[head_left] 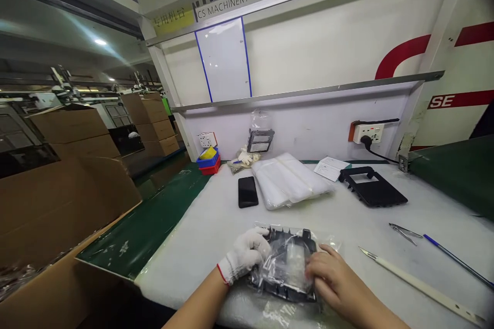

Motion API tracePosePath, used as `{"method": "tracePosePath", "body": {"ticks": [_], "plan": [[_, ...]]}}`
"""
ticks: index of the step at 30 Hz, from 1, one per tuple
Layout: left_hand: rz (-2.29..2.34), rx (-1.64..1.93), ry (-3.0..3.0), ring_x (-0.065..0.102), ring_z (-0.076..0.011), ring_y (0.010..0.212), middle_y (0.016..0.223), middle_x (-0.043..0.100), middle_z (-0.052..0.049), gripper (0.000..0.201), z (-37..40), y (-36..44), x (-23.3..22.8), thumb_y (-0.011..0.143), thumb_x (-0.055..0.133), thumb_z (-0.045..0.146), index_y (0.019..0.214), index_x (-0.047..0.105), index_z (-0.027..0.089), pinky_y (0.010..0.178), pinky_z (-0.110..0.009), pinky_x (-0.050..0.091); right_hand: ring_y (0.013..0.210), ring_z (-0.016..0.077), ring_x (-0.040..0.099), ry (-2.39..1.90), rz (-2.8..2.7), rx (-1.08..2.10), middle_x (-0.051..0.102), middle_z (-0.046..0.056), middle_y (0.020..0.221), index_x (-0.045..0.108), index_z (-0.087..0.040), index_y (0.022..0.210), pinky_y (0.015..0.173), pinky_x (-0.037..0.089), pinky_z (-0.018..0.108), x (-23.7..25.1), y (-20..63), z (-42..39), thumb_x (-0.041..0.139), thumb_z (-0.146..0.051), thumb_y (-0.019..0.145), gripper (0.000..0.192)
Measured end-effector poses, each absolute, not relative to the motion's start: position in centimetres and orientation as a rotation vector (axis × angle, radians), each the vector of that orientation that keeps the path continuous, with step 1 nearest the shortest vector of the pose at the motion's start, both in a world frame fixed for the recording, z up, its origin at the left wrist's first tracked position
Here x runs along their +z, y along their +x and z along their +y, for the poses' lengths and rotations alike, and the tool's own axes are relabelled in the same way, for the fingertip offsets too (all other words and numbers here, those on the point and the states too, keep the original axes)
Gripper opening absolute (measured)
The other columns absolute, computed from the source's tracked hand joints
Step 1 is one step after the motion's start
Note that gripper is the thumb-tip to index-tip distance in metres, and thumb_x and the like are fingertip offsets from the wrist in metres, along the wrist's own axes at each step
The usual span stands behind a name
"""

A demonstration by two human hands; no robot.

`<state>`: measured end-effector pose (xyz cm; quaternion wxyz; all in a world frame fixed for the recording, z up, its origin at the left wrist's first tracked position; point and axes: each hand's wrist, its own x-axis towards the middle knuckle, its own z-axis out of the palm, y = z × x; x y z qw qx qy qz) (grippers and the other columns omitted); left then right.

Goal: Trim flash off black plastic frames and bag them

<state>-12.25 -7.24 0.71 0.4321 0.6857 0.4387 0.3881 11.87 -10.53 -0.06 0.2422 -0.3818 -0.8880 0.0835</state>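
Note:
A black plastic frame part in a clear plastic bag (287, 262) lies on the white bench near the front edge. My left hand (245, 254), in a white knit glove with a red cuff, grips the bag's left side. My bare right hand (334, 280) presses on the bag's right side, fingers curled over the plastic.
A stack of clear bags (289, 180) and a black phone (247, 191) lie further back. Another black frame part (372, 187) sits at the right, near tweezers (403, 231), a blue pen (459, 262) and a white-handled knife (417, 285). Cardboard boxes (54, 200) stand left of a green conveyor belt (150, 221).

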Motion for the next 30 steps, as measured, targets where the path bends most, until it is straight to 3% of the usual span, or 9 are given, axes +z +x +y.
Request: {"method": "tracePosePath", "body": {"ticks": [4, 7, 9, 12, 18, 21, 24, 27, 30], "plan": [[1.089, 1.018, 1.637, 0.055, -0.0287, 0.095, 0.094, 0.063, -0.008, 0.032, -9.1, -13.0, 1.2, 0.065, 0.058, 0.029, 0.094, 0.066, 0.017, 0.092, -0.042, 0.04, 0.066, 0.0185, 0.057, -1.356, -2.368, 0.213, 0.058, 0.002, 0.059, 0.056, -0.018, 0.072, 0.06, 0.042, 0.027, -0.2, 10.4, -9.7, 0.036, -0.007, 0.073, 0.024], [1.13, 1.139, 1.923, 0.04, -0.033, 0.121, 0.129, 0.049, -0.009, 0.067, -11.1, -12.5, 2.1, 0.061, 0.07, 0.029, 0.124, 0.05, 0.024, 0.108, -0.043, 0.017, 0.068, 0.0217, 0.059, -1.477, -2.447, 0.189, 0.064, 0.002, 0.061, 0.06, -0.018, 0.088, 0.063, 0.042, 0.029, 0.6, 9.5, -9.5, 0.039, -0.004, 0.07, 0.031], [1.025, 0.944, 2.306, 0.035, -0.0363, 0.124, 0.133, 0.045, -0.01, 0.075, -11.8, -11.7, 2.9, 0.056, 0.077, 0.031, 0.126, 0.05, 0.025, 0.11, -0.044, 0.006, 0.063, 0.0211, 0.06, -1.493, -2.489, 0.203, 0.065, 0.003, 0.06, 0.062, -0.02, 0.074, 0.067, 0.042, 0.032, 1.5, 9.2, -9.5, 0.04, -0.003, 0.07, 0.028], [0.951, 0.505, 2.596, 0.05, -0.0352, 0.103, 0.114, 0.057, -0.015, 0.06, -11.4, -10.3, 3.7, 0.065, 0.071, 0.041, 0.12, 0.054, 0.021, 0.101, -0.046, 0.026, 0.06, 0.0197, 0.06, -1.505, -2.503, 0.247, 0.064, 0.001, 0.056, 0.062, -0.021, 0.06, 0.067, 0.044, 0.032, 2.6, 9.3, -9.5, 0.039, -0.003, 0.07, 0.03], [0.945, 0.434, 2.705, 0.055, -0.0294, 0.087, 0.101, 0.062, -0.013, 0.03, -10.4, -9.8, 2.5, 0.082, 0.052, 0.035, 0.107, 0.06, 0.021, 0.081, -0.039, 0.04, 0.117, 0.0259, 0.047, -1.208, -2.339, 0.237, 0.051, 0.011, 0.129, 0.048, -0.022, 0.127, 0.095, 0.037, 0.046, 2.2, 10.9, -9.8, 0.046, -0.035, 0.084, 0.045], [1.115, 0.613, 2.568, 0.056, -0.0288, 0.086, 0.095, 0.062, -0.014, 0.033, -10.7, -10.1, 1.5, 0.077, 0.059, 0.037, 0.105, 0.062, 0.02, 0.079, -0.037, 0.042, 0.121, 0.0267, 0.043, -1.163, -2.426, 0.437, 0.064, 0.005, 0.11, 0.064, -0.026, 0.099, 0.1, 0.027, 0.054, 0.9, 10.9, -9.7, 0.038, -0.03, 0.088, 0.029], [1.253, 0.689, 2.537, 0.049, -0.0379, 0.104, 0.119, 0.052, -0.017, 0.077, -10.5, -9.9, 1.0, 0.056, 0.075, 0.046, 0.123, 0.05, 0.02, 0.09, -0.049, 0.039, 0.12, 0.0276, 0.043, -1.156, -2.376, 0.645, 0.068, 0.002, 0.079, 0.064, -0.023, 0.071, 0.101, 0.021, 0.054, 0.1, 10.4, -9.4, 0.042, -0.022, 0.084, 0.026], [0.975, 0.497, 2.797, 0.044, -0.0363, 0.113, 0.127, 0.05, -0.01, 0.065, -10.4, -9.5, 0.9, 0.065, 0.067, 0.042, 0.124, 0.047, 0.024, 0.101, -0.06, 0.023, 0.107, 0.0281, 0.053, -1.157, -2.14, 0.779, 0.068, 0.006, 0.087, 0.062, -0.019, 0.098, 0.102, 0.019, 0.055, 0.6, 10.1, -9.6, 0.057, -0.017, 0.07, 0.029], [0.867, 0.665, 3.007, 0.053, -0.0249, 0.101, 0.112, 0.062, -0.003, 0.037, -9.9, -9.3, 0.0, 0.076, 0.057, 0.024, 0.113, 0.052, 0.025, 0.097, -0.047, 0.037, 0.101, 0.0221, 0.056, -1.215, -2.028, 0.713, 0.066, 0.006, 0.095, 0.052, -0.017, 0.114, 0.095, 0.037, 0.039, 1.8, 10.8, -9.6, 0.061, -0.022, 0.068, 0.047]]}}
